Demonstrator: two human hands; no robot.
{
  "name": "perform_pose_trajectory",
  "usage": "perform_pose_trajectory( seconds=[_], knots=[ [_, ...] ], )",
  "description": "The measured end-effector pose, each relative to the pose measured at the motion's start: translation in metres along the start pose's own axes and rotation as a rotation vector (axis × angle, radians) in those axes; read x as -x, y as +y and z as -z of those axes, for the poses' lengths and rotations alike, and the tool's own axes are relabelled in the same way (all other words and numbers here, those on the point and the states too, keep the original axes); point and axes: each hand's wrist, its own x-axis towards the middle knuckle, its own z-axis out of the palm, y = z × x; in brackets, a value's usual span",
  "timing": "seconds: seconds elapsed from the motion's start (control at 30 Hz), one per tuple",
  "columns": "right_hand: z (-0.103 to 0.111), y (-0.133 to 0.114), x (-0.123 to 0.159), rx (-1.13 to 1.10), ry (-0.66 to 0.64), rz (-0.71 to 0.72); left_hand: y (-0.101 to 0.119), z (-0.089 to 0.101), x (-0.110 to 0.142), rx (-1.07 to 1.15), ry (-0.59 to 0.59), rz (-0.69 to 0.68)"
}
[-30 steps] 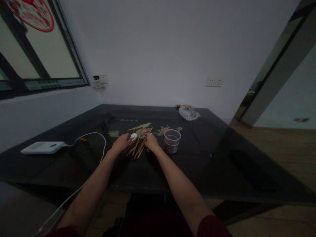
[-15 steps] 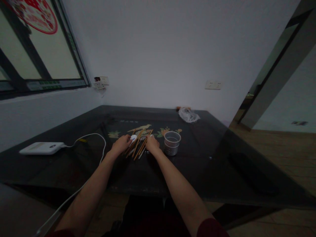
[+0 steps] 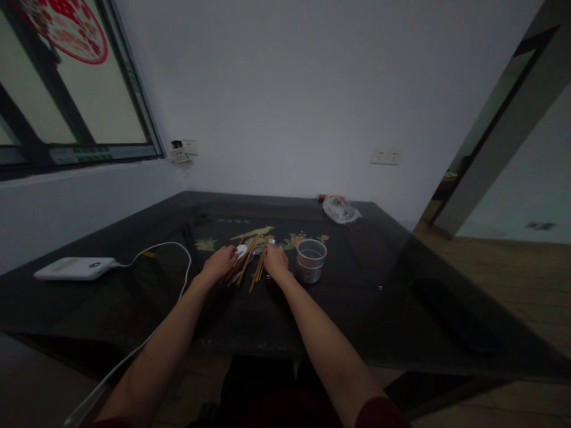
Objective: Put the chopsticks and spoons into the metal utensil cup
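Note:
A loose bunch of wooden chopsticks (image 3: 248,266) lies on the dark glass table (image 3: 366,285), with white spoons (image 3: 242,250) among them. My left hand (image 3: 219,263) rests on the left side of the pile, fingers curled over the sticks next to a white spoon. On the right side, my right hand (image 3: 275,261) has its fingers closed on a few chopsticks, now turned more upright in the picture. A perforated metal holder cup (image 3: 311,260) stands just right of my right hand.
A white flat device (image 3: 75,267) with a white cable (image 3: 178,249) lies at the table's left. A crumpled clear plastic bag (image 3: 341,208) sits at the far edge by the wall. The table's right side borders a wooden floor (image 3: 504,267).
My right hand has pulled a few chopsticks toward me and swung them so they point more straight. The left hand has barely shifted. The camera tilted slightly.

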Motion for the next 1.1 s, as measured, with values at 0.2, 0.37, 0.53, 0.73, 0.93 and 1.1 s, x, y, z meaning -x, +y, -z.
perform_pose_trajectory(
  seconds=[0.2, 0.37, 0.53, 0.73, 0.93, 1.1],
  knots=[
    [0.010, -0.011, 0.006, 0.008, -0.133, 0.006, 0.002, 0.003, 0.000, -0.004, -0.029, 0.017],
    [0.010, -0.018, 0.006, 0.009, -0.231, 0.019, 0.001, 0.000, 0.000, -0.002, -0.023, 0.015],
    [0.007, -0.019, 0.007, -0.005, -0.232, 0.042, 0.001, 0.000, 0.001, -0.008, -0.027, 0.028],
    [0.001, -0.020, 0.005, -0.022, -0.235, 0.048, 0.008, 0.006, 0.004, -0.021, -0.049, 0.024],
    [0.000, -0.021, 0.003, -0.049, -0.225, 0.043, 0.007, 0.005, 0.003, -0.029, -0.043, 0.026],
    [-0.002, -0.021, 0.001, -0.055, -0.225, 0.052, 0.002, 0.001, 0.000, -0.010, -0.037, 0.004]
  ],
)
